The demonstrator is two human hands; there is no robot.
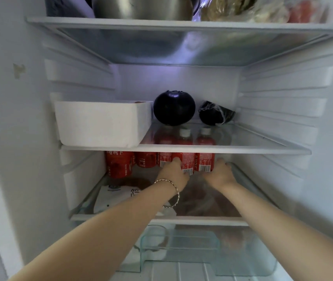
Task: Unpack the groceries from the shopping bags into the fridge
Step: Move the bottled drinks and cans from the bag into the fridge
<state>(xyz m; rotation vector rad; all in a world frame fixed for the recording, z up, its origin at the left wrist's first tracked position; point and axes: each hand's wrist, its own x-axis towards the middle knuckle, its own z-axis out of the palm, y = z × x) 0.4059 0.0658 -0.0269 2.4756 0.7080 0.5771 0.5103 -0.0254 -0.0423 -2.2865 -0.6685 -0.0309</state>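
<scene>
Both my arms reach deep into the open fridge, onto the lower glass shelf. A row of red-labelled drink bottles stands at the back of that shelf. My left hand, with a bracelet on the wrist, grips one red bottle near its base. My right hand curls round the neighbouring red bottle from the right. The bottles' white caps show through the middle glass shelf above.
On the middle shelf sit a white tub, a round dark purple eggplant and a wrapped dark vegetable. A steel pot and bagged food stand on the top shelf. A white packet lies at the lower shelf's left; a clear drawer is below.
</scene>
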